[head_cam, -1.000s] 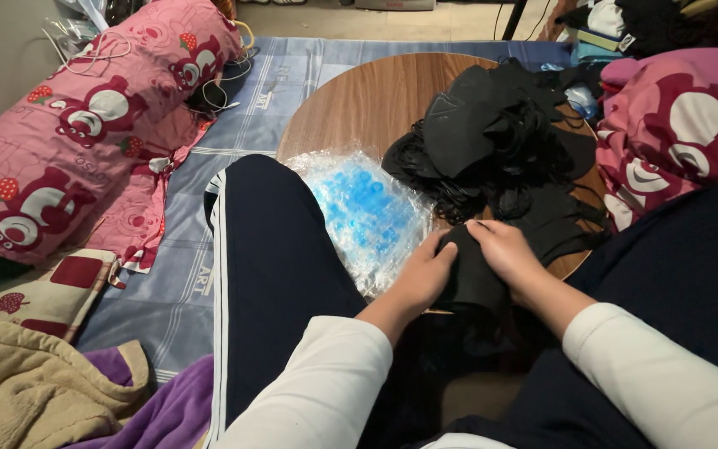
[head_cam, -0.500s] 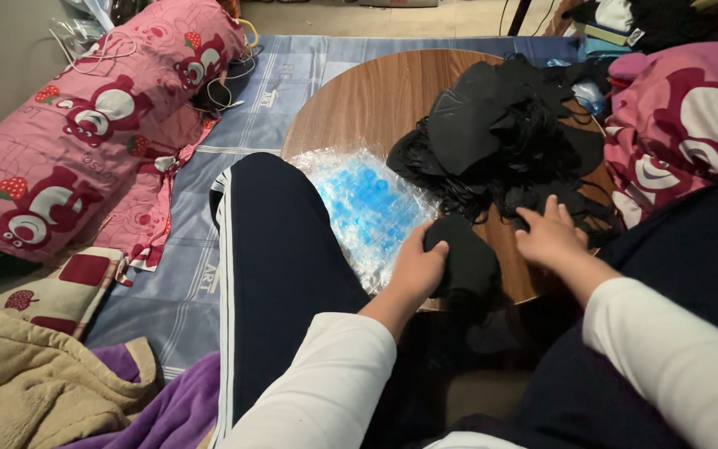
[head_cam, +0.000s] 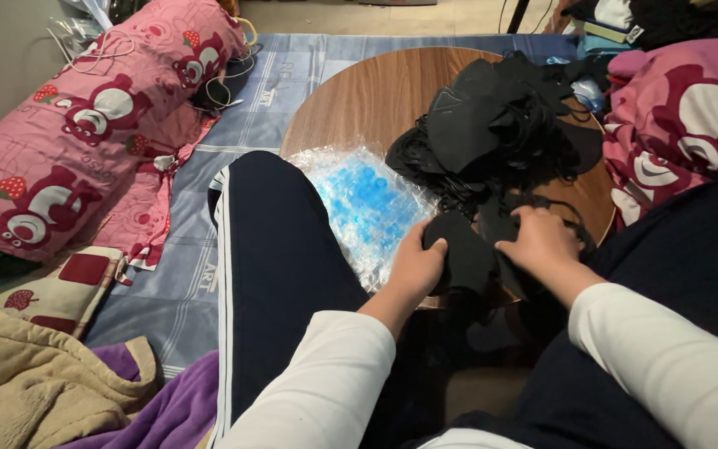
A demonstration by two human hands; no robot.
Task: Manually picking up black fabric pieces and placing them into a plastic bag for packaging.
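We see the left hand (head_cam: 415, 268) w/ its grip clenched on a small black fabric piece (head_cam: 457, 254), fingers curled round its left edge, at the near rim of the round wooden worktop (head_cam: 359, 100). The right hand (head_cam: 540, 241) sits just beside it, fingers bent down onto the same black cloth and the black straps next to it; it touches them, but we can't tell whether its grip is closed on anything (knuckles hide the fingertips). Both arms wear white sleeves. Behind the hands, toward the worktop's right half, lies a loose pile of black fabric pieces (head_cam: 492, 125) w/ thin cords tangled thru it. Left of the hands, a clear plastic bag of blue bits (head_cam: 363, 204) rests on the worktop, touching the person's left knee in dark trousers w/ white side stripes (head_cam: 268, 249). The worktop stands on a blue-grey mat (head_cam: 184, 283). At far left lies a pink pillow w/ bear and strawberry print (head_cam: 85, 141), and a matching pink cover (head_cam: 675, 125) is at right. Bottom left: beige fleece (head_cam: 27, 374) and purple cloth (head_cam: 168, 411).
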